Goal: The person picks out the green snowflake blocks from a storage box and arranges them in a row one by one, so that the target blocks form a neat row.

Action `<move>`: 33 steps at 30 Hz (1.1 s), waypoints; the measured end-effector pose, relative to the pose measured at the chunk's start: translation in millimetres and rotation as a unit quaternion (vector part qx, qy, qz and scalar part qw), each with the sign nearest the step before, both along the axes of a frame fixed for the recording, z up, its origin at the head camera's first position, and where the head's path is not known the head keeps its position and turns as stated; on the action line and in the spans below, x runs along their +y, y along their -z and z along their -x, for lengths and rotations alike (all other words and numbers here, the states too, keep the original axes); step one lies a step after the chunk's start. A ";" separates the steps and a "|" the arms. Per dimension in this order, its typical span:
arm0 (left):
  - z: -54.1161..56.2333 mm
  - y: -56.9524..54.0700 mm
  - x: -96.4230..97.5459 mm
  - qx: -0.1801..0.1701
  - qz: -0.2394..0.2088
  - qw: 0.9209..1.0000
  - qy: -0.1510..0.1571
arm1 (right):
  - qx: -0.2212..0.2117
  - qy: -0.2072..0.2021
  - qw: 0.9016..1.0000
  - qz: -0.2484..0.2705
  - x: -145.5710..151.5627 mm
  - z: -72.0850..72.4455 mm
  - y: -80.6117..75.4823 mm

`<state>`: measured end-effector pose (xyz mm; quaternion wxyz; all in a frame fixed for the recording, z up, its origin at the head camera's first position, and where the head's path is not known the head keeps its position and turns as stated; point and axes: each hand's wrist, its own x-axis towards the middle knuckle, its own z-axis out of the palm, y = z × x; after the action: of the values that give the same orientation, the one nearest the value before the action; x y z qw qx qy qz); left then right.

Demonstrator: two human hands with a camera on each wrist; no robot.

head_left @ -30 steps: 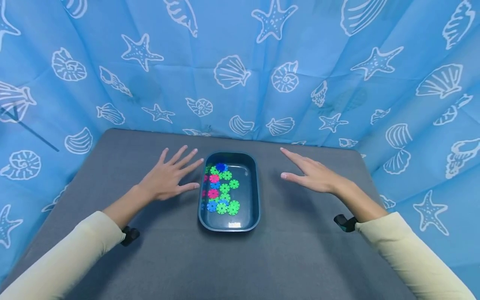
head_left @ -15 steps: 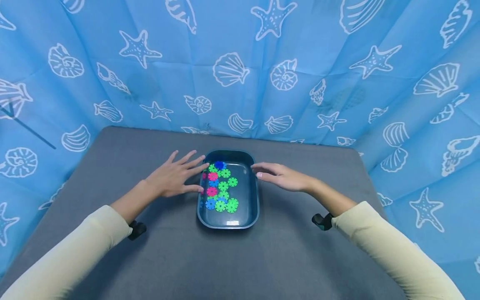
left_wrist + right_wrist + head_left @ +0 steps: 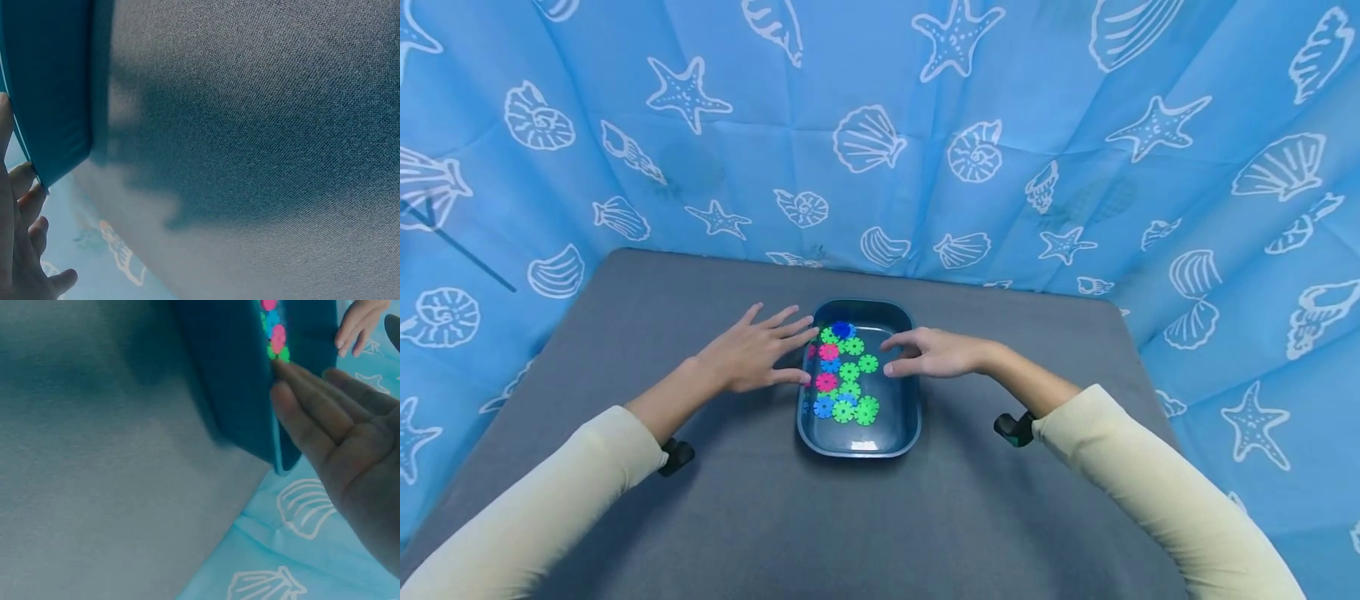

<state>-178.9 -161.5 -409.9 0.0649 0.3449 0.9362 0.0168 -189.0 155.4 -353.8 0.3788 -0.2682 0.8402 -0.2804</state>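
Blue sea-print curtain [image 3: 700,158] hangs at twelve o'clock, beyond a grey table [image 3: 880,525]. Dark tray [image 3: 895,408] sits mid-table, with toothed discs [image 3: 849,372] in green, pink and blue bunched on its nine o'clock side: dark blue disc [image 3: 842,330] near eleven, pink disc [image 3: 826,382] at nine, lower green disc [image 3: 866,411] toward six. Left hand [image 3: 748,354] is at the tray's nine o'clock rim, fingers straight and spread wide, no disc in it; contact with the rim looks likely, not certain. Right hand [image 3: 943,352] reaches over the three o'clock rim, thumb and fingers apart by a fairly narrow gap, holding nothing; nearest green disc [image 3: 868,363] lies just off its fingertips at nine o'clock, apart. Progress, judged: every disc in sight lies inside the tray, neither hand has one, so handling looks barely begun and the whole batch seems left to do
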 end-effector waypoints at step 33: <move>0.0 3.4 0.4 -0.024 -0.004 1.000 -0.015 | -0.175 -0.010 0.984 -0.032 -45.2 2.8 36.5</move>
<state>-178.9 -161.1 -413.3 0.0854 0.3303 0.9395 0.0297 -191.8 110.2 -390.2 0.5311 -0.2108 0.7669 -0.2922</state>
